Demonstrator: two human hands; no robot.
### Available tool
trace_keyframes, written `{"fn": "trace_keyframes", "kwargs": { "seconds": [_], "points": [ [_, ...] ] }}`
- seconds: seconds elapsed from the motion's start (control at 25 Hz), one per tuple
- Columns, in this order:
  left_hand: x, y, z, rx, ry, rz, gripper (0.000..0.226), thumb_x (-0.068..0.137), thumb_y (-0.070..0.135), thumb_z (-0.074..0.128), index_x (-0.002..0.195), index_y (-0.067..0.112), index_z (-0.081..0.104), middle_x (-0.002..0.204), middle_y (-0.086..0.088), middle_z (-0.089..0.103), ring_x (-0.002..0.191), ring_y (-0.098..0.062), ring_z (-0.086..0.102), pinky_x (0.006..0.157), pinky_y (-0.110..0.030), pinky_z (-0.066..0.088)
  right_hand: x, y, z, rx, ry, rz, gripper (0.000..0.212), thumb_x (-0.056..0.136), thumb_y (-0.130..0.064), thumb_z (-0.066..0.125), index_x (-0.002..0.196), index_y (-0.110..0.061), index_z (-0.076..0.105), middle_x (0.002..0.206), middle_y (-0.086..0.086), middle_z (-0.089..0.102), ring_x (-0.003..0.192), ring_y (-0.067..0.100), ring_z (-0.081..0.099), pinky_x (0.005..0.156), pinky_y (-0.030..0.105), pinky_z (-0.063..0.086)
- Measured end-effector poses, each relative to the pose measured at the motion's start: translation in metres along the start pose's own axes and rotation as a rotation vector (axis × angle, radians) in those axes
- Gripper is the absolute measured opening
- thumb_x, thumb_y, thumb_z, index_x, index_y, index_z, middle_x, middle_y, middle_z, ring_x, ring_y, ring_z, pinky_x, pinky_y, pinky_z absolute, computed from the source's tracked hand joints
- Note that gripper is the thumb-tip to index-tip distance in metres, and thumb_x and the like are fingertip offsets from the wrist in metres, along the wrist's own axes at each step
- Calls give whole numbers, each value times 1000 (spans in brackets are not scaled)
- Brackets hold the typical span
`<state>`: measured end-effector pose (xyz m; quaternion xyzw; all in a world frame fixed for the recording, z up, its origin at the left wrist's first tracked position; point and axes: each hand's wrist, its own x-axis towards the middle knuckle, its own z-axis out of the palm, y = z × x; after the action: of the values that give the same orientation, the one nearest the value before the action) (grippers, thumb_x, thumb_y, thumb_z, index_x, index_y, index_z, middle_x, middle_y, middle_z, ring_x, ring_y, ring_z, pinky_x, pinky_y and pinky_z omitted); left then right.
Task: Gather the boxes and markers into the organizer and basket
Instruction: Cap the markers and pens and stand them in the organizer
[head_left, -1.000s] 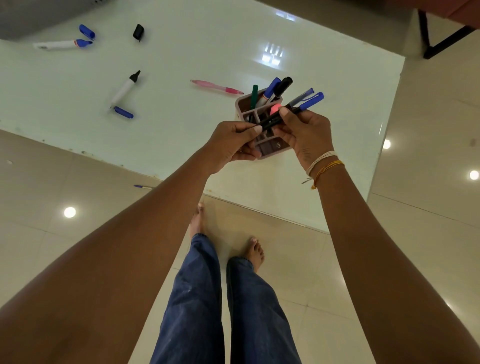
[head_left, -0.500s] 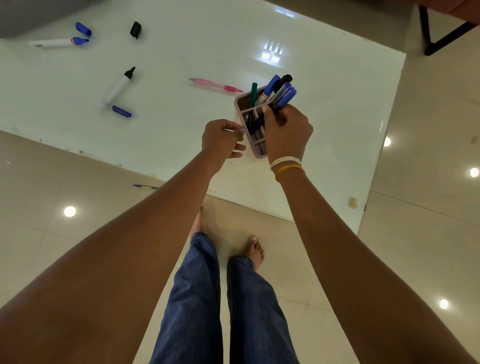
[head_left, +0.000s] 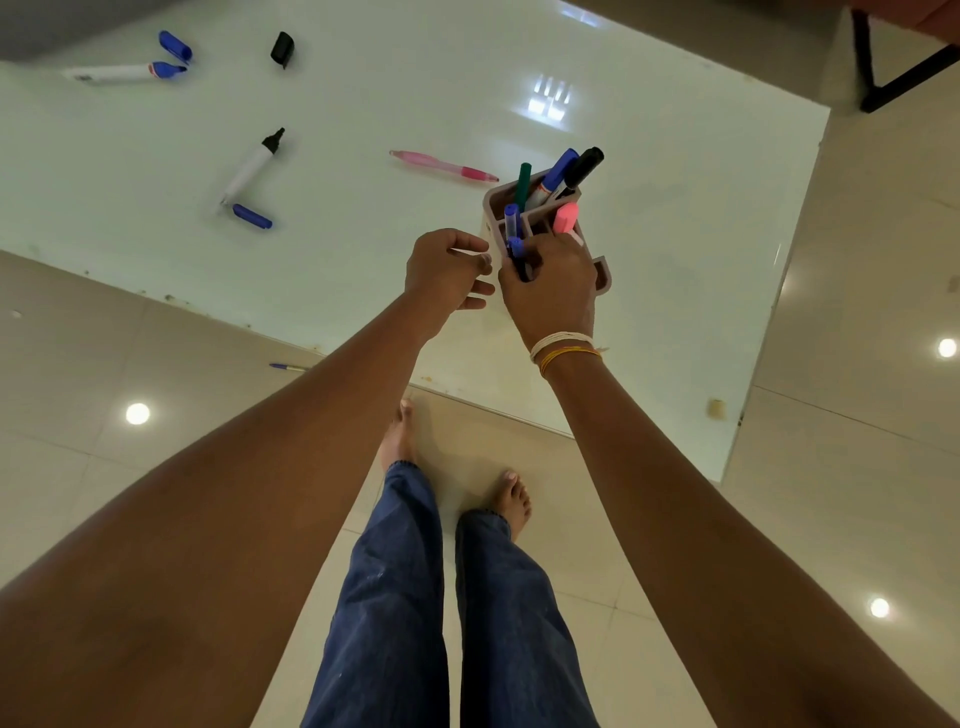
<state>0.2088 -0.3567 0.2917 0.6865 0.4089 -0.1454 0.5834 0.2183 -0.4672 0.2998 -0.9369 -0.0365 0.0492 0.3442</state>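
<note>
The right hand (head_left: 550, 291), grasping blue pens (head_left: 513, 234), has lowered them into the organizer (head_left: 602, 275) at 12 o'clock of it, while the left hand (head_left: 447, 270), loosely curled, has let go.

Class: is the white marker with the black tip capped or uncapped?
Uncapped: the white marker shows a bare black tip; a black cap lies apart.

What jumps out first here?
The right hand lowering blue pens into a pink organizer near the glass table's front edge. Behind, to the left, lie uncapped markers with loose caps, and a pink pen.
</note>
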Motion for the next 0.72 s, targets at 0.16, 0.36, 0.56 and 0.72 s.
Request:
{"fn": "trace_keyframes", "kwargs": {
  "seconds": [0.16,0.36,0.56,0.72],
  "points": [
    [0,-1,-3,6,-7,4,21,91,8,62,111,12,63,97,-7,68,74,-21,70,65,-29,60,1,2,0,-21,-20,1,19,82,-16,70,98,-5,68,101,10,65,83,11,49,83,23,47],
    [4,-3,-13,0,-11,13,17,91,9,62,107,13,63,94,-6,69,69,-18,70,61,-27,59,3,1,-7,-32,-140,23,44,73,-24,82,109,-6,63,112,9,58,87,12,47,89,25,49],
    [9,-2,-32,-41,-39,18,15,89,8,63,104,11,64,91,-8,69,71,-22,70,64,-30,61,36,-20,-46,-67,-682,124,82,61,-33,89,128,-5,51,109,9,55,95,19,51,93,33,50],
    [24,5,-54,-79,-37,17,16,88,5,59,101,9,65,84,-7,67,70,-24,69,67,-34,60,78,-56,-63,-235,-902,134,69,72,-30,82,132,-10,54,116,7,60,104,24,59,98,37,48]
  ]
}}
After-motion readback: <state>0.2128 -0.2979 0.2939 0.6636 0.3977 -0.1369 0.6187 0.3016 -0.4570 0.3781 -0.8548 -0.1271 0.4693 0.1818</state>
